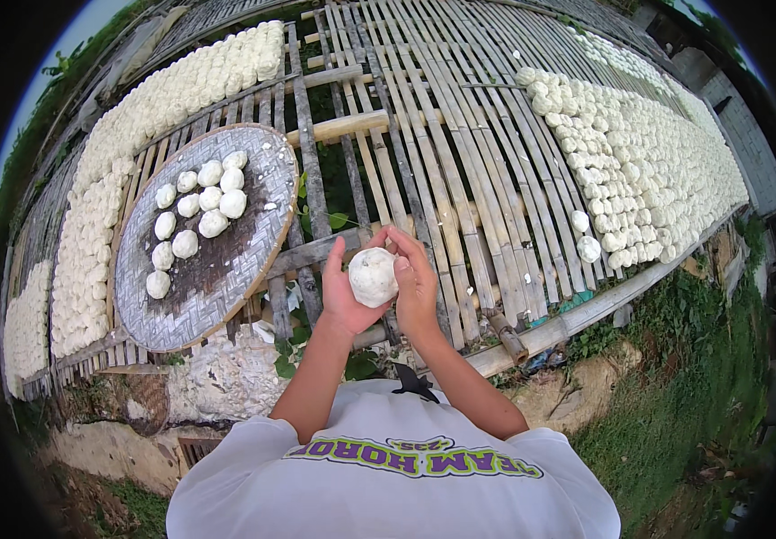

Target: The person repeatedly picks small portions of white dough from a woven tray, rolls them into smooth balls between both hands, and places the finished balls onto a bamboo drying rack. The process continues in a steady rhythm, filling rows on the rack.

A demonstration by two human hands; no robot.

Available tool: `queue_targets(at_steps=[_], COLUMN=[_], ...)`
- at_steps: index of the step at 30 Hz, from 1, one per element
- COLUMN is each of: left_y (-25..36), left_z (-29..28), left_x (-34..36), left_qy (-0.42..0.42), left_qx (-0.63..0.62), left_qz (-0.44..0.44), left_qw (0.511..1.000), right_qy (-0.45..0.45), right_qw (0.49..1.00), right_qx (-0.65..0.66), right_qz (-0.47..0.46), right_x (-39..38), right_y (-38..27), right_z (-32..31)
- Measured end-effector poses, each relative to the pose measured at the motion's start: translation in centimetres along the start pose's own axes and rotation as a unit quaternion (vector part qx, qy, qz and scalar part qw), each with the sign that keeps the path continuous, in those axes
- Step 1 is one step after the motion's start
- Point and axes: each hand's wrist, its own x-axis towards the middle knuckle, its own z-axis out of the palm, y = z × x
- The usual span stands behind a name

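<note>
A white ball (373, 278) sits between the person's two hands, above the near edge of the slats (460, 171). The left hand (345, 301) cups it from the left and from below, the palm turned up and the ball resting against it; the left thumb points away from the body, along the ball's left side and slightly off it. The right hand (418, 292) closes in from the right, its thumb lying on the ball's right edge and its fingers bent around the far side. So both hands grasp the one ball, the left cradling, the right clasping. The ball's near, upper face shows bare between them, roundish, a little uneven and faintly speckled; where the fingers pass behind it, their exact contact is hidden.

To the left of the hands, well apart from the ball, a round woven tray (163, 325) rests on the slats, dark in its middle. Loose white pieces (213, 223) much like the ball lie on it in a cluster, trailing toward the near side. Beyond the tray's left side run packed left rows (92, 242) of the same kind. Far to the right are right rows (648, 171), with a loose pair (588, 248) beside their inner edge.
</note>
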Motion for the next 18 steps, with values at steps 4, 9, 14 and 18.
queue_targets(at_steps=[4, 9, 14, 18], left_y=[0.5, 0.7, -0.3, -1.5], left_z=[0.6, 1.7, 1.9, 1.5], left_x=[0.4, 0.7, 1.2, 1.5], left_qy=[0.131, 0.043, 0.160, 0.139], left_qx=[0.038, -0.025, 0.118, 0.011], left_qz=[0.111, 0.034, 0.113, 0.101], left_qw=[0.984, 0.998, 0.973, 0.985], right_qy=[0.068, 0.045, 0.049, 0.092], right_qw=[0.880, 0.963, 0.958, 0.955], right_qx=[0.333, 0.208, 0.187, 0.178], right_qz=[0.332, 0.163, 0.212, 0.220], right_x=[1.0, -0.1, 0.7, -0.3], right_y=[0.1, -0.2, 0.5, 0.1], right_z=[0.6, 0.8, -0.3, -0.8])
